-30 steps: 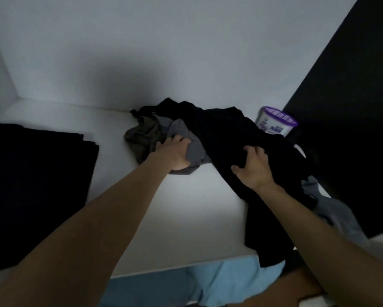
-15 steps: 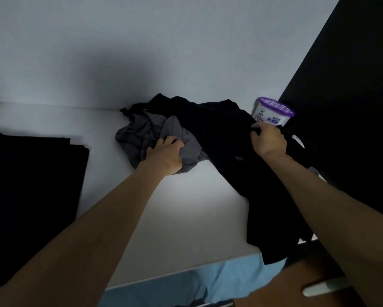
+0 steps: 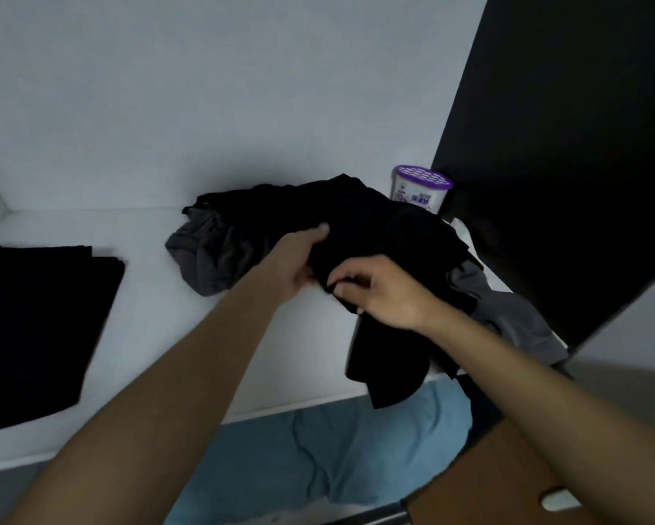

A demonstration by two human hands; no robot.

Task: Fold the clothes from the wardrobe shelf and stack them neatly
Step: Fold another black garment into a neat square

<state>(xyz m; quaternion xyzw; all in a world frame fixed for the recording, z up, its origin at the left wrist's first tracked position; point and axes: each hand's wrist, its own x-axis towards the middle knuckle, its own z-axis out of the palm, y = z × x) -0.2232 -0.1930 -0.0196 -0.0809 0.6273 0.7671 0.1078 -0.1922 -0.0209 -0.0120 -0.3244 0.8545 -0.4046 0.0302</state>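
A crumpled black garment lies in a heap on the white wardrobe shelf, part of it hanging over the front edge. My left hand grips it from the left, thumb on top. My right hand pinches a fold of the same black cloth just beside it. A grey garment lies bunched under and to the left of the black one. Another grey piece trails off the shelf at the right.
A folded black stack sits at the shelf's left. A white tub with a purple lid stands in the back right corner beside the dark wardrobe panel. Light blue fabric shows below the shelf edge.
My left hand let go of the grey garment and moved right onto the black one. My right hand came back from near the tub to the front fold of the black cloth.
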